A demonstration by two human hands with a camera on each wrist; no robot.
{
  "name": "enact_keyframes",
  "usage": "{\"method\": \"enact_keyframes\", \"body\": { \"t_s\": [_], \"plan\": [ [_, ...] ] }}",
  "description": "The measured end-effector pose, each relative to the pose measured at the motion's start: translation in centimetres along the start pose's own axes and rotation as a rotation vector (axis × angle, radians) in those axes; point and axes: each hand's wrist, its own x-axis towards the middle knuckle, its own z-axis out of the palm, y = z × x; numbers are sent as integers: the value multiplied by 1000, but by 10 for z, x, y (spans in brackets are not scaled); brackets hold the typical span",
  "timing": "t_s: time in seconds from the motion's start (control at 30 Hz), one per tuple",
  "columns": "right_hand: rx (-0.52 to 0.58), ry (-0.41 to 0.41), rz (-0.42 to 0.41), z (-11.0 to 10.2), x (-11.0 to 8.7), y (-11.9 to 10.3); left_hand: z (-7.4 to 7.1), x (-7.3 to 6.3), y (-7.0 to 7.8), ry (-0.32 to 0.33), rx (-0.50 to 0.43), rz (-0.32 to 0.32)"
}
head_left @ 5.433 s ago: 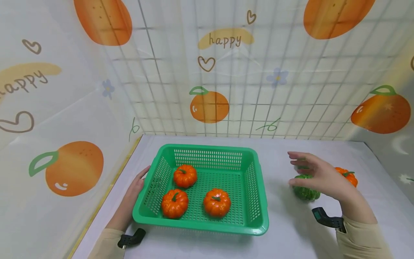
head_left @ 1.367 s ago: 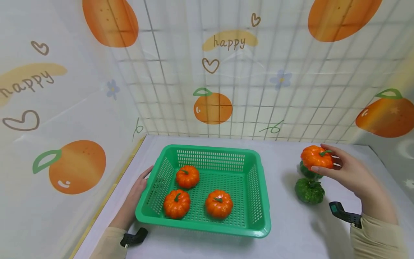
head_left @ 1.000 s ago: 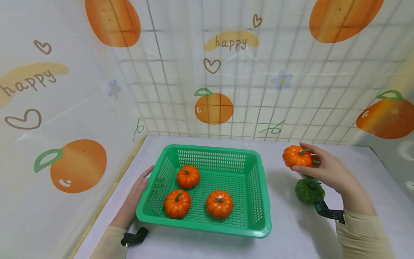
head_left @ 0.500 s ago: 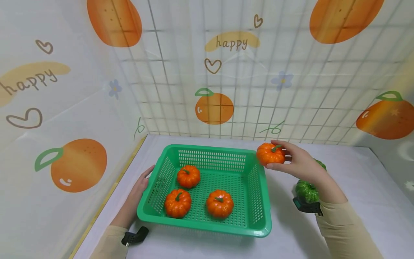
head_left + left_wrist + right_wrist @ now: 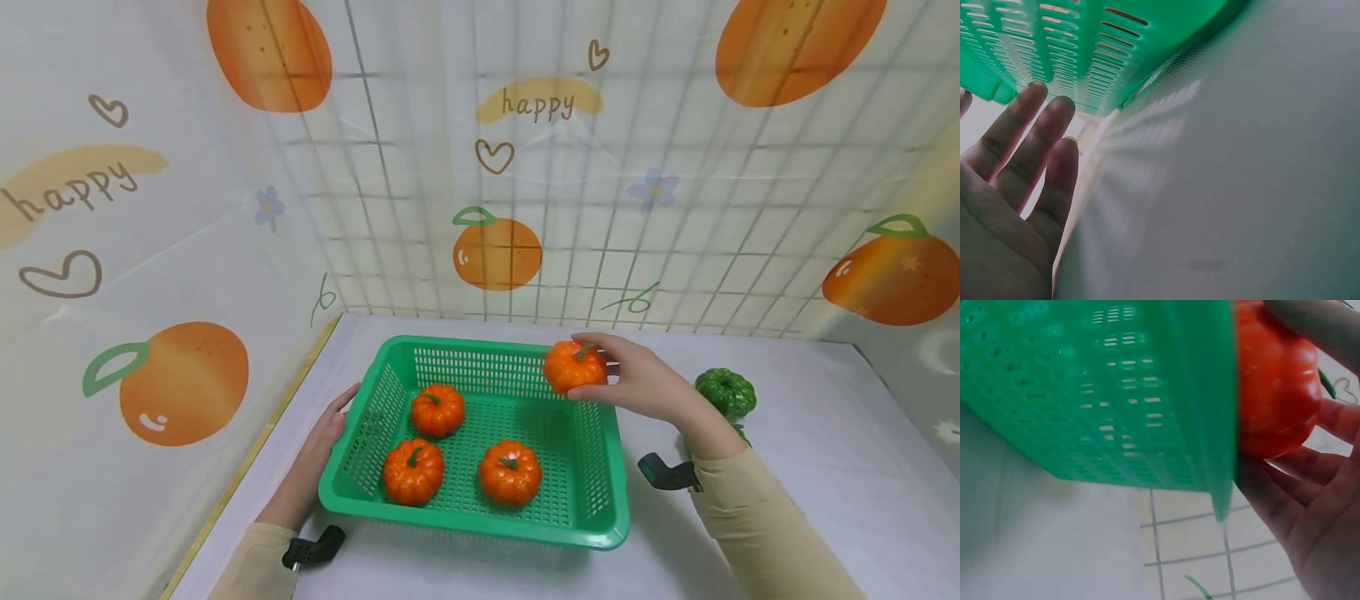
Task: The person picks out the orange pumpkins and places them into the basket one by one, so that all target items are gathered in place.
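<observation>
A small orange pumpkin [image 5: 574, 367] with a green stem is gripped between the thumb and fingers of my right hand [image 5: 637, 382], over the back right part of a green plastic basket [image 5: 480, 518]. In the right wrist view the pumpkin [image 5: 1275, 387] shows beyond the basket's rim. Three more orange pumpkins lie inside: one at the back left [image 5: 437, 410], a front-left pumpkin [image 5: 413, 472] and a front-middle pumpkin [image 5: 510, 473]. At the basket's left side is my left hand [image 5: 318, 446]; its fingers [image 5: 1054, 125] extend fairly straight along the perforated wall.
To the right of the basket a green pumpkin [image 5: 726, 393] sits on the white tabletop [image 5: 825, 467]. A second green one is mostly hidden behind my right wrist. Printed sheeting [image 5: 405, 250] over a wire grid stands along the back.
My right hand has picked up the orange pumpkin from the right of the table and carried it left, past the green pumpkins and over the basket. The left hand stays at the basket's side.
</observation>
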Motion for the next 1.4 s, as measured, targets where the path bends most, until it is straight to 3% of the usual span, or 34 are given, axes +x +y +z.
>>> {"method": "enact_keyframes", "body": {
  "t_s": [0.37, 0.67, 0.97, 1.17, 1.4],
  "plan": [
    [-47, -83, -13, 31, 19, -8, 0, -1, 1, -20, -15, -40],
    [-127, -142, -95, 47, 33, -20, 1, -1, 1, -13, -23, 2],
    [-180, -230, -75, 62, 42, -21, 2, -4, 3, -22, -39, -32],
    [-199, -247, -33, 66, 43, -23, 2, -4, 3, -40, -36, 10],
    [-235, -266, -47, 69, 46, -22, 1, -2, 3, -39, -28, 31]
  ]
}}
